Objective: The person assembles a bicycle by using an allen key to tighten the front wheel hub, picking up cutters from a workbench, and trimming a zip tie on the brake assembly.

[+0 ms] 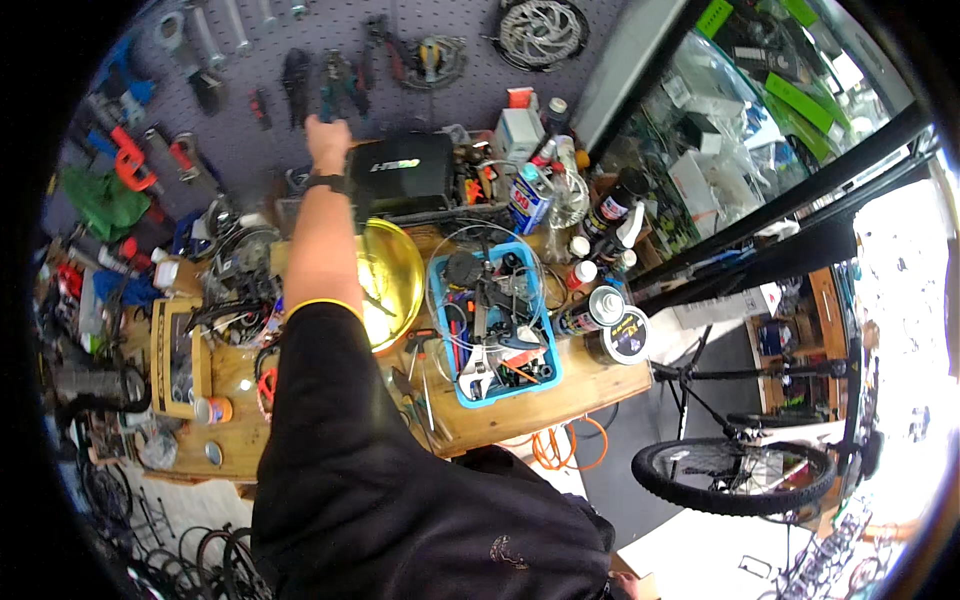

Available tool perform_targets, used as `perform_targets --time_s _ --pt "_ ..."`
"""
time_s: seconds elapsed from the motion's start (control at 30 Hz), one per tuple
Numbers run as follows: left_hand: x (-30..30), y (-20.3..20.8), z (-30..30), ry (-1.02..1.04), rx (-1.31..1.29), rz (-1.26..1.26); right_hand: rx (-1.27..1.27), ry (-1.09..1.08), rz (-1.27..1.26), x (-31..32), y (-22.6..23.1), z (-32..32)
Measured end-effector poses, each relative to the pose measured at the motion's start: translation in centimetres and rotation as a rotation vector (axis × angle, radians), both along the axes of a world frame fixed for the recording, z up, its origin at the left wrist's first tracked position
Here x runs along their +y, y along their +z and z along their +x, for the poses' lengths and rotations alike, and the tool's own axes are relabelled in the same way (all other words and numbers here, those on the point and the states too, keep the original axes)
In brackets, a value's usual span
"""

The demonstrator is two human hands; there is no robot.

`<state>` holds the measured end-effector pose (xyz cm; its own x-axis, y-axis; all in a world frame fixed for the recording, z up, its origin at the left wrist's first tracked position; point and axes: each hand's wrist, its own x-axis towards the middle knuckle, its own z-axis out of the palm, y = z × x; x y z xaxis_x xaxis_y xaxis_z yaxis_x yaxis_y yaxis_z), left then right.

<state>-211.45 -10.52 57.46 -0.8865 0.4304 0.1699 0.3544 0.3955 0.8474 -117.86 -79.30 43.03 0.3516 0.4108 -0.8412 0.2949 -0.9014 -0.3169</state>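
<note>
My left arm, in a black sleeve with a yellow edge and a dark band on the wrist, reaches up to the pegboard [455, 105]. There my left hand [328, 145] is closed at the lower end of dark-handled pliers [338, 82] on the board. Its fingers are partly hidden. A black box [402, 172] lies just right of the hand, and below the forearm sits a shiny yellow bowl [392, 283]. Of my right hand only a bit of skin [625, 585] shows at the lower edge; its fingers are out of sight.
A blue tray [548, 375] full of tools and coiled cable sits on the wooden bench [470, 425]. Spray cans and bottles [615, 205] crowd its right side. A glass cabinet [690, 140] rises behind them. At right stands a bicycle wheel [650, 470].
</note>
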Motion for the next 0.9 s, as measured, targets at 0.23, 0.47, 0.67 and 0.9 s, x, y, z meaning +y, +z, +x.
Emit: perform_targets --time_s 0.23,0.47,0.67,0.9 --pt "3.0 -1.3 -4.6 -0.276 -0.088 -0.106 -0.044 -0.143 -0.036 -8.6 3.3 -4.5" --pt "5.9 -1.5 -5.9 -0.12 0.421 -0.497 0.021 -0.388 -0.124 -5.1 8.3 -11.5" --pt "3.6 -1.6 -8.0 -0.129 0.483 -0.463 -0.039 -0.351 -0.182 -3.0 7.7 -11.7" --pt "0.7 -0.1 -5.0 -0.14 0.548 -0.397 0.051 -0.364 -0.132 -4.6 4.6 -8.4"
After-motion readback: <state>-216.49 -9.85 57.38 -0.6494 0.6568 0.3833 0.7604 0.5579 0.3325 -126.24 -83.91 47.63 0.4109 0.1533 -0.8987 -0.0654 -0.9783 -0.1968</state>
